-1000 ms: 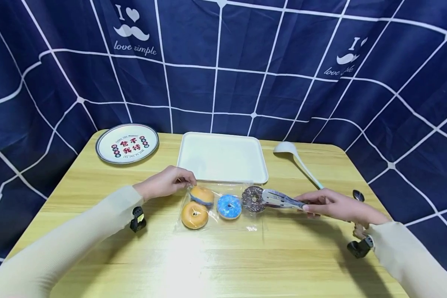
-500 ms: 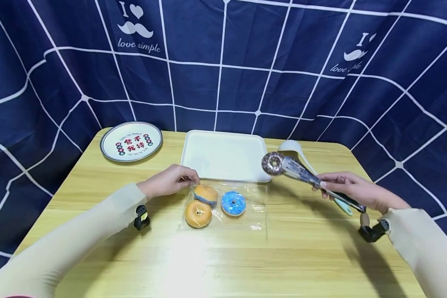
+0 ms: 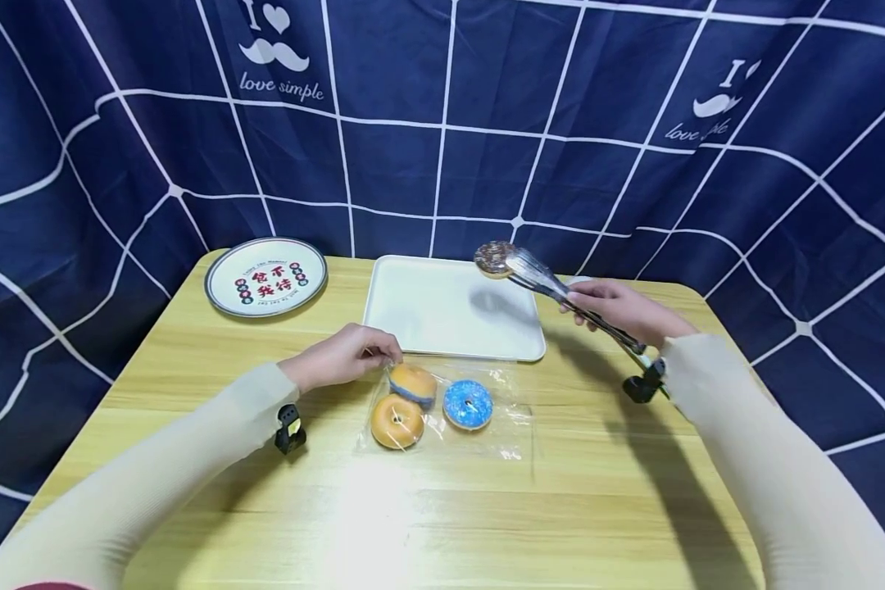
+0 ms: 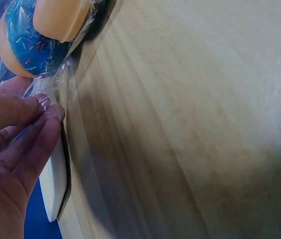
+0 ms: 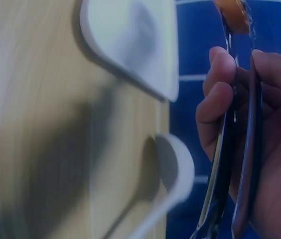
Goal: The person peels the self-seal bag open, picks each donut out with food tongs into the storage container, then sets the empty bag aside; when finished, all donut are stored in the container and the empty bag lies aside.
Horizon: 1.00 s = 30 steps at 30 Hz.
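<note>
My left hand [image 3: 350, 355] pinches the edge of a clear plastic bag [image 3: 509, 422] between thumb and fingers. Inside or under its film lie a blue donut [image 3: 468, 405], a plain-side-up donut [image 3: 397, 421] and a tilted one with blue icing [image 3: 413, 383]. My right hand [image 3: 615, 307] grips metal tongs [image 3: 534, 274], with fingers on one arm and thumb on the other in the right wrist view. Between the tong tips a chocolate donut [image 3: 493, 259] is held in the air over the right part of the white tray [image 3: 450, 307], casting a shadow there.
At the back left stands a round plate [image 3: 265, 277] with red lettering. A white ladle [image 5: 180, 164] lies to the right of the tray, partly behind my right hand in the head view. A dark blue curtain [image 3: 391, 164] hangs behind the table.
My right hand has lifted the chocolate donut off the bag with the tongs, then carried it back and leftward over the tray. My left hand keeps its hold on the bag.
</note>
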Available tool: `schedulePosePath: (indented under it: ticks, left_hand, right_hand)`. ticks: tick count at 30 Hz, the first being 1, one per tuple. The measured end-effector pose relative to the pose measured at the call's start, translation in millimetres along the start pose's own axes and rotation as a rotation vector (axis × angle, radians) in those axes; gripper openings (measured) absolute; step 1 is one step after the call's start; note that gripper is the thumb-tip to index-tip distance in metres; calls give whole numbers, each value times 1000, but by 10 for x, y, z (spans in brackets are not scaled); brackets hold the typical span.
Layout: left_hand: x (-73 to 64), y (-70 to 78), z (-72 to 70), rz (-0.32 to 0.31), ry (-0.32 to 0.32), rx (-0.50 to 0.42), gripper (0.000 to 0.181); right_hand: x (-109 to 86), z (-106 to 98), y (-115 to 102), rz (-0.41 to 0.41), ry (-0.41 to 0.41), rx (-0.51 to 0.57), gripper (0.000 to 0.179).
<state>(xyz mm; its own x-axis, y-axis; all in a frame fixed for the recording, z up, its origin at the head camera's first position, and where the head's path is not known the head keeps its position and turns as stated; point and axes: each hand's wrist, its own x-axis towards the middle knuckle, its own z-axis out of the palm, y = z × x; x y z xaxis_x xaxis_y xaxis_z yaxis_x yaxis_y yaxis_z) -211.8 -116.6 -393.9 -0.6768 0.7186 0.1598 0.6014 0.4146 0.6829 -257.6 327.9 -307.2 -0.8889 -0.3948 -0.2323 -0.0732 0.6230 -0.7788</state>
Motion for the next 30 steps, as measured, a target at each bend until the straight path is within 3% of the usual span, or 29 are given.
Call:
schedulePosePath:
  ticks: [7,15,22,30]
  left_hand:
    - [-12,-27,22,-14,-8,-6,24]
    - [-24,-50,11,-8,3,12,23]
    - [-56,-14,-15,-23,12,22,23]
    - [-51,-24,-1,-7,14,28,24]
  right_hand:
    - [525,330,-162,6,-63,14,35]
    - [932,671,-358,47,-82,13,36]
    - [1129,871,-505,83,-67,-2,35]
    - [1177,941,-583,149,-77,-55,36]
